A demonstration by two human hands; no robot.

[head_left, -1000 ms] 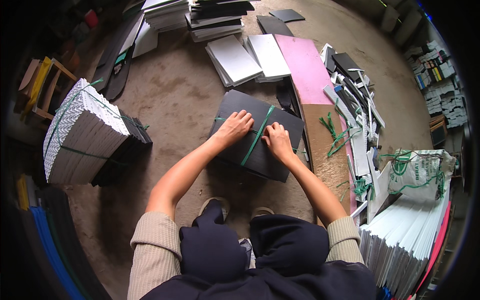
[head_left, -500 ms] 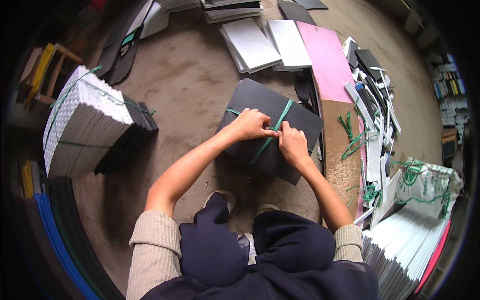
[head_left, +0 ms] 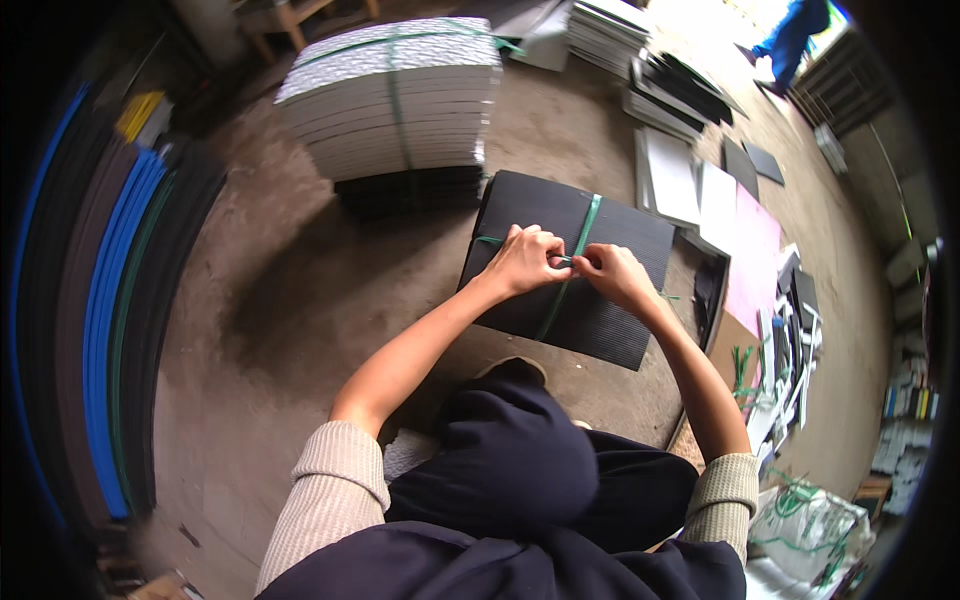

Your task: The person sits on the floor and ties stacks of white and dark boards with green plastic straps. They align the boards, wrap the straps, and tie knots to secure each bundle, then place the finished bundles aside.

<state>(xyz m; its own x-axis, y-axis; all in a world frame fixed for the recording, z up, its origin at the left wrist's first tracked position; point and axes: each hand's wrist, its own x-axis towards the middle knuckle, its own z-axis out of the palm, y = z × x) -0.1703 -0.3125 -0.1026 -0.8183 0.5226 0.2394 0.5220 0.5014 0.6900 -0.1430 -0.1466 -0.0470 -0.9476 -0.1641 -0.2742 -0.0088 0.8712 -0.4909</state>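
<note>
Green strap (head_left: 583, 232) crossing the black corrugated sheets (head_left: 570, 265) on the near floor is pinched by left hand (head_left: 524, 262) and right hand (head_left: 610, 277), apparently mid-knot; next needs a firm pull tight.

We see a flat stack of black corrugated plastic sheets (head_left: 610, 290) lying on the bare concrete floor, rectangular, its ribbed top face up and its long side running from upper left to lower right. It sits just in front of a taller bundle, its upper left corner close to that bundle's dark base. A thin green plastic strap (head_left: 583, 232) crosses the stack's top from the far edge toward the near edge, drawn taut and flat against the ribs. A second stretch of the same green strap (head_left: 489, 240) runs crosswise from the left edge, meeting the first near the middle of the top face.
</note>
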